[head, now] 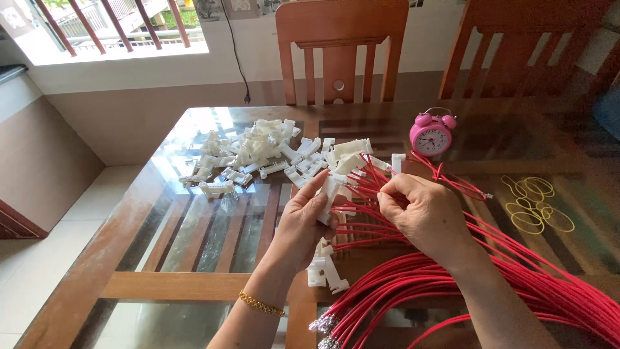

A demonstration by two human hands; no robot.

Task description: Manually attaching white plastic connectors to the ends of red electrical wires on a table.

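1. Red wires (452,284) lie in a thick bundle across the near right of the glass-topped table (194,226), with metal terminals showing at the bundle's near end.
2. Left hand (303,223), a gold bracelet (261,304) on its wrist, has its fingers closed around a white plastic connector (330,194), held upright above the table.
3. Right hand (423,210) is closed, thumb and fingertips pinching a red wire end just beside the connector.
4. More finished white pieces (323,271) lie on the table directly below the left hand.
5. Loose white connectors sit in a pile (258,152) at the far centre of the table.
6. Pink alarm clock (431,134) stands beyond the right hand.
7. Yellow rubber bands (536,207) lie to the right, well apart from both hands.
8. Two wooden chairs (339,52) stand at the far edge.
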